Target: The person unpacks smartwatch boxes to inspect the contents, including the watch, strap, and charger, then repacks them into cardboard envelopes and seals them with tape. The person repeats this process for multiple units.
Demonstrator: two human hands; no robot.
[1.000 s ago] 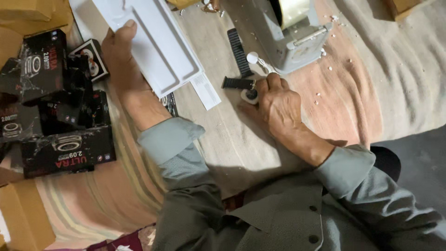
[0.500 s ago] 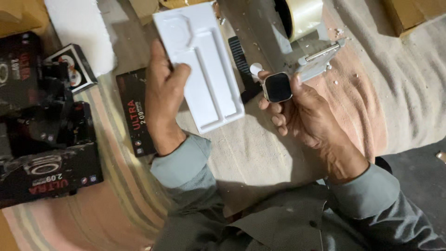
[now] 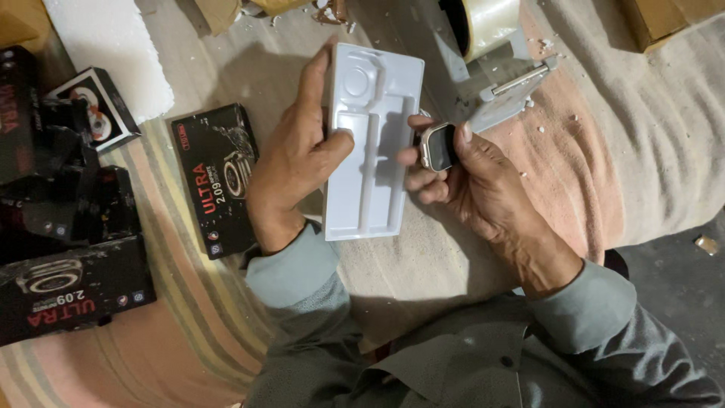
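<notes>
- Over the white tray, your left hand grips its left edge; a moment ago the tray lay farther up.
- Right of the tray, your right hand pinches one watch body, lifted and brought touching the tray's edge since then.
- Left of the tray: three black boxes, one foam block.

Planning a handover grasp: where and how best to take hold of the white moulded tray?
Likely the white tray by its long edges near mid-length, coming from the side, as the left hand does: it is long, thin and rigid. The right hand holds the watch body beside it.
</notes>
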